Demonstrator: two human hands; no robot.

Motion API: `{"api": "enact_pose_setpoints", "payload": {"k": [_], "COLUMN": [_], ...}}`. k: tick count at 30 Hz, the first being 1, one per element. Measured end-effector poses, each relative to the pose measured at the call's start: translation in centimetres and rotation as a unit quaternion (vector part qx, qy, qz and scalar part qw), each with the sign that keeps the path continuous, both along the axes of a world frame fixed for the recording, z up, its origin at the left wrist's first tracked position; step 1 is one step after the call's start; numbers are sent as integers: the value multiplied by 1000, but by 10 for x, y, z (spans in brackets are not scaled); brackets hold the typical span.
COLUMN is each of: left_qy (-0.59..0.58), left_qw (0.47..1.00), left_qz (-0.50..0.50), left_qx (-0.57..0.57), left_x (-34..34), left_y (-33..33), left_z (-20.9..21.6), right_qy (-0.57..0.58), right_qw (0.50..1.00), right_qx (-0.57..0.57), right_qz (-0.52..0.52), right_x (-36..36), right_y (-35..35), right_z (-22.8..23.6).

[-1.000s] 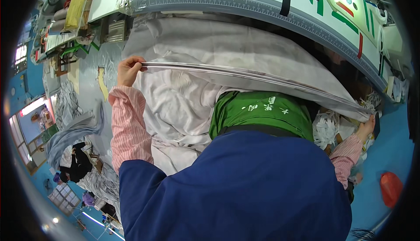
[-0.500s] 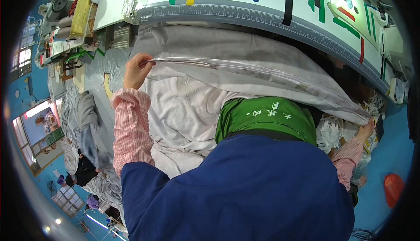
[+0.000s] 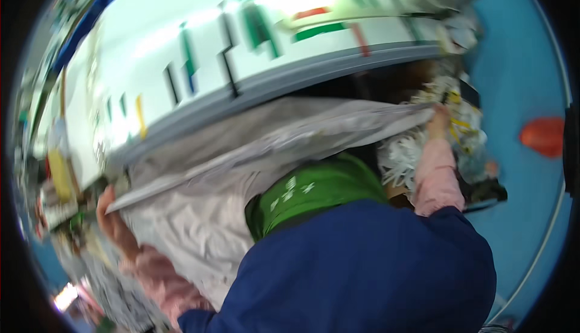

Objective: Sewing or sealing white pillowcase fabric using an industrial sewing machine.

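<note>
A long piece of pale grey fabric [image 3: 290, 136] is stretched between my two hands, its edge folded into a narrow band. My left hand [image 3: 109, 203] pinches the band's left end, beside the table's left side. At the other end, my right hand [image 3: 439, 118] grips the fabric next to a heap of white strips. The middle of the cloth sags in front of the green apron [image 3: 317, 191] at my waist, and more of it lies bunched in wrinkles below the band. Motion blurs the fingertips of both hands.
Beyond the fabric runs a white worktable [image 3: 133, 61] with a grey front edge and coloured tape strips. White strips [image 3: 402, 161] are heaped near my right forearm. A red bag-like object [image 3: 542, 137] lies on the blue floor [image 3: 507, 212] at right.
The view has swung toward the right, so the table and fabric now slant up to the right. Both hands still hold the fabric's ends, the left now lower in the picture, the right higher.
</note>
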State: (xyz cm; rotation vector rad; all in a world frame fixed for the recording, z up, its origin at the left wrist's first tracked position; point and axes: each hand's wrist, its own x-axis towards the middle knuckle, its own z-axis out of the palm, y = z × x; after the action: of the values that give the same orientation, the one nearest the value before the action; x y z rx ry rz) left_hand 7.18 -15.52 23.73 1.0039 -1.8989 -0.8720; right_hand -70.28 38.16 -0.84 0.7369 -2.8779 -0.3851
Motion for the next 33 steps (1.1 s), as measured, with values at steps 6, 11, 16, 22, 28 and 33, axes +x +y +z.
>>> {"api": "enact_pose_setpoints", "payload": {"k": [6, 11, 16, 22, 28, 33], "left_qy": [62, 35, -4, -13, -19, -37], "left_qw": [990, 970, 986, 978, 977, 974], "left_qz": [86, 88, 27, 0, 29, 16], "left_qx": [-98, -225, -163, -210, -209, -221], "left_x": [-60, -119, -175, -181, -177, -188], "left_y": [-1, 16, 22, 36, 41, 28], "left_z": [71, 117, 122, 140, 148, 153], "right_qy": [-166, -92, -389, -421, -363, -171], "right_qw": [707, 889, 498, 264, 336, 796], "right_qx": [-622, -428, -775, -847, -836, -576], "right_qz": [-293, -134, -7, -189, -239, 77], "right_x": [20, 51, 37, -20, -75, -104], "right_y": [-48, -102, -217, -318, -331, -311], "right_z": [-13, 80, 194, 217, 180, 133]}}
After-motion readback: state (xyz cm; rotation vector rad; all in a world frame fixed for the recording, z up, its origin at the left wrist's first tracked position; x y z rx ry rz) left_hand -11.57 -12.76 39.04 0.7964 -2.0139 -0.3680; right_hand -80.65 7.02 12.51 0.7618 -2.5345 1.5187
